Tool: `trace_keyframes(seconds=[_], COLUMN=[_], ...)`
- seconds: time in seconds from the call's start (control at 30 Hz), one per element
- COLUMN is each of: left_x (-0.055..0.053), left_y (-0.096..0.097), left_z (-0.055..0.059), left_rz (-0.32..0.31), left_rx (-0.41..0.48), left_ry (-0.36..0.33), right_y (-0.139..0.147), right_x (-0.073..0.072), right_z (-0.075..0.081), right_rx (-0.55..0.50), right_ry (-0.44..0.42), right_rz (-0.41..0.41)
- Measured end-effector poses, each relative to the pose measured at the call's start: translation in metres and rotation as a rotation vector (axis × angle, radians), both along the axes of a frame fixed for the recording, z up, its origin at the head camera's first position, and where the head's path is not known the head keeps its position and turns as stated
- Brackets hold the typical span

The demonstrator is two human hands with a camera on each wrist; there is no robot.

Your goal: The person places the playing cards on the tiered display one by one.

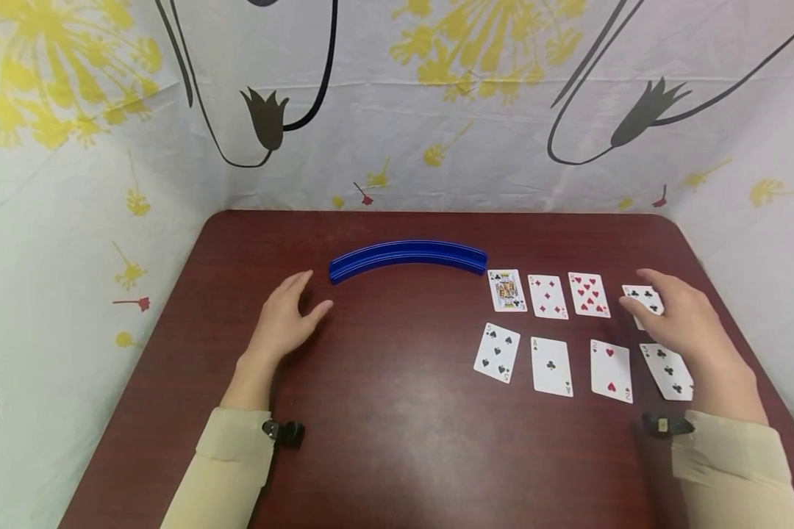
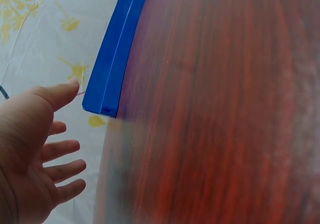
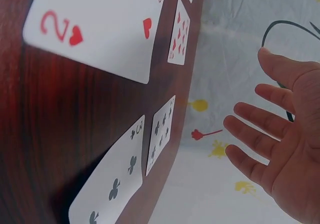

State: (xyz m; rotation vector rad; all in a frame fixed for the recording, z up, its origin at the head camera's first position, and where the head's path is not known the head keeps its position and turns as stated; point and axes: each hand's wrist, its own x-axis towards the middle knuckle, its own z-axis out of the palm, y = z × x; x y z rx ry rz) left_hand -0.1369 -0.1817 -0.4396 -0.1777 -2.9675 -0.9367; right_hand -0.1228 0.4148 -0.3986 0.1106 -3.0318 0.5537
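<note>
My left hand (image 1: 284,316) is held over the left part of the table with relaxed fingers and thumb apart, holding nothing. Just beyond it, a curved blue card holder (image 1: 406,253) lies near the back edge. My right hand (image 1: 688,316) hovers over the right end of the cards, fingers spread and empty in the right wrist view. Below it, a clubs card (image 1: 643,295) and the three of clubs (image 1: 664,371) are partly covered in the head view. Nearby lie the two of hearts (image 1: 612,371) and another hearts card (image 1: 589,294).
Further left are the king of clubs (image 1: 506,291), a diamonds card (image 1: 548,297), a spades card (image 1: 497,353) and the ace of clubs (image 1: 551,366). All lie face up in two rows on the dark red-brown table (image 1: 384,441). A patterned cloth (image 1: 397,132) hangs around it.
</note>
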Motion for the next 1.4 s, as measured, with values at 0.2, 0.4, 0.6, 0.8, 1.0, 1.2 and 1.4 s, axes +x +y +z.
trace_keyframes(seconds=[0.2, 0.4, 0.6, 0.8, 1.0, 1.2, 1.4], left_x=[-0.004, -0.007, -0.01, -0.012, -0.013, -0.014, -0.015], left_y=[0.0, 0.001, 0.001, 0.001, 0.0, 0.0, 0.002], left_z=[0.0, -0.001, -0.001, -0.001, -0.002, -0.003, -0.004], left_rz=[-0.002, 0.0, 0.011, 0.009, 0.008, 0.011, 0.017], left_rx=[-0.001, -0.001, 0.001, -0.005, -0.013, -0.015, -0.017], left_ry=[-0.009, -0.021, -0.035, -0.036, -0.03, -0.029, -0.042], right_y=[0.006, 0.01, 0.013, 0.017, 0.023, 0.029, 0.033], right_x=[-0.002, -0.004, -0.005, -0.008, -0.013, -0.017, -0.017], right_z=[-0.005, -0.008, -0.012, -0.014, -0.016, -0.018, -0.02], right_rx=[0.002, -0.003, -0.007, -0.009, 0.03, 0.056, 0.067], right_ry=[0.001, -0.021, -0.055, -0.076, -0.086, -0.085, -0.108], right_rz=[0.008, 0.007, -0.003, 0.007, 0.022, 0.019, 0.002])
